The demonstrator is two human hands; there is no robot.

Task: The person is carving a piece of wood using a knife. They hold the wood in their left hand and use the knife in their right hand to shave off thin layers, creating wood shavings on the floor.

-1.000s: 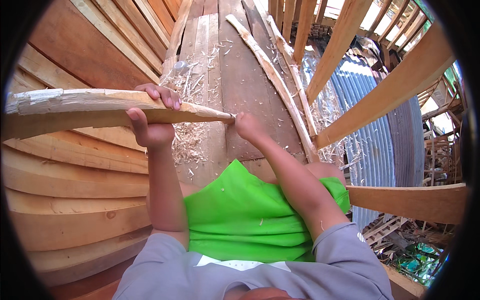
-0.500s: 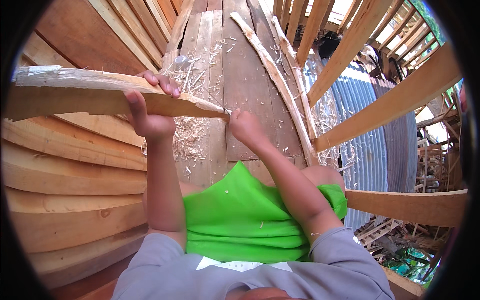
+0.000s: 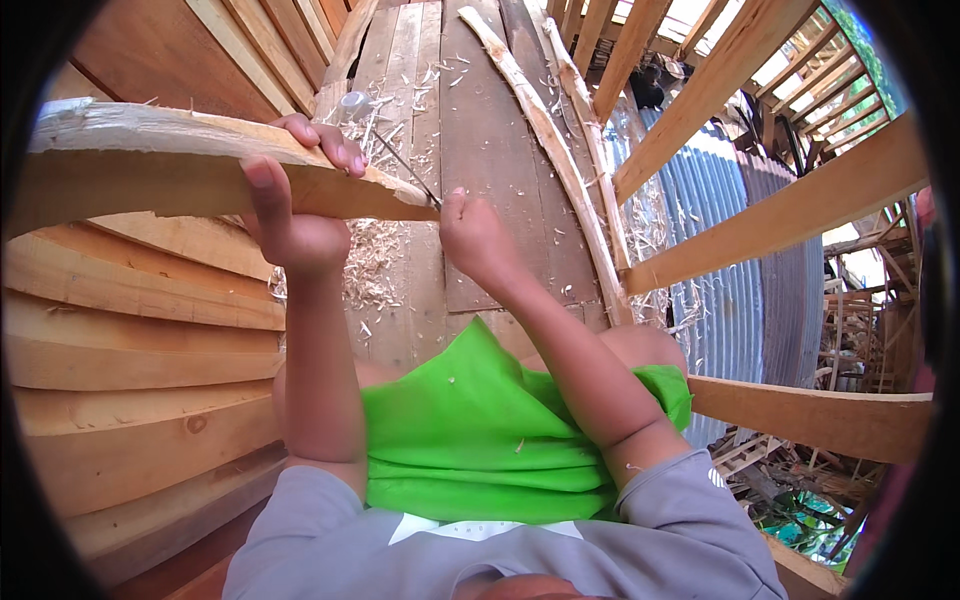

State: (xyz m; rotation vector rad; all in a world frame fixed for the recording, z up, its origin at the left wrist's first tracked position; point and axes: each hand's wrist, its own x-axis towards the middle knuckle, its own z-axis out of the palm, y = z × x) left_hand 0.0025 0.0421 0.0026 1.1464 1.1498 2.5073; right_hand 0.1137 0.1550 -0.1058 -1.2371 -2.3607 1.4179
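Pale wood right across the upper left: one long board (image 3: 180,185), broad toward the dark rim of the frame, tapering to a narrow end near the middle. Gripped firmly by the left hand (image 3: 308,245), fingers hooked over the rough top edge, thumb against the near face, probably to stop any twist or roll.

Over to the right hand (image 3: 475,235), just above centre: closed in a fist beside the tapered tip, around the near end of a thin dark tool (image 3: 405,167). Slanting up and left past that tip, apparently to line up with the wood; cannot tell about actual contact. Handle out of sight inside the fist. Held out beyond the green shorts (image 3: 470,430) at lower centre, presumably for safe distance from the legs.

Curled shavings (image 3: 372,275) below the board, strewn over the plank floor (image 3: 490,150). And at upper centre, two peeled poles (image 3: 545,130) laid lengthwise by the slanting wooden beam (image 3: 780,228), perhaps to be out of the elbows' way.
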